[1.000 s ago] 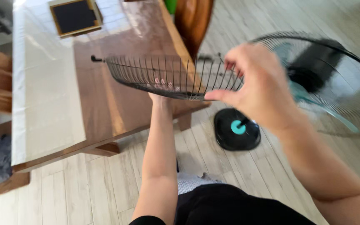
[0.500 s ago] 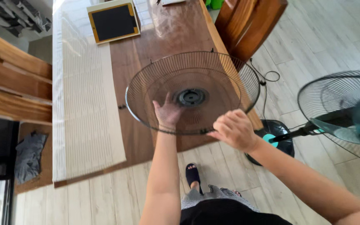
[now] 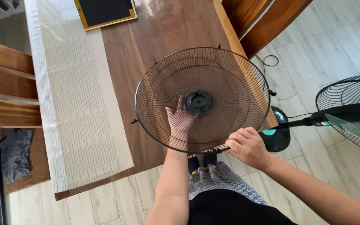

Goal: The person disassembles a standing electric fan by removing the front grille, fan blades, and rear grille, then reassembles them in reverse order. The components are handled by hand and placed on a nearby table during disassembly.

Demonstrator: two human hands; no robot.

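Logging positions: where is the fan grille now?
Head view, centre: the grille is over the table's right edge, left hand beneath it, right hand on its near rim.

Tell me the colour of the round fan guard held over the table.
Black wire fan guard, seen in the head view.

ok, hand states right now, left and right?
Left hand: open, palm flat under the round fan grille.
Right hand: closed on the grille's near rim.
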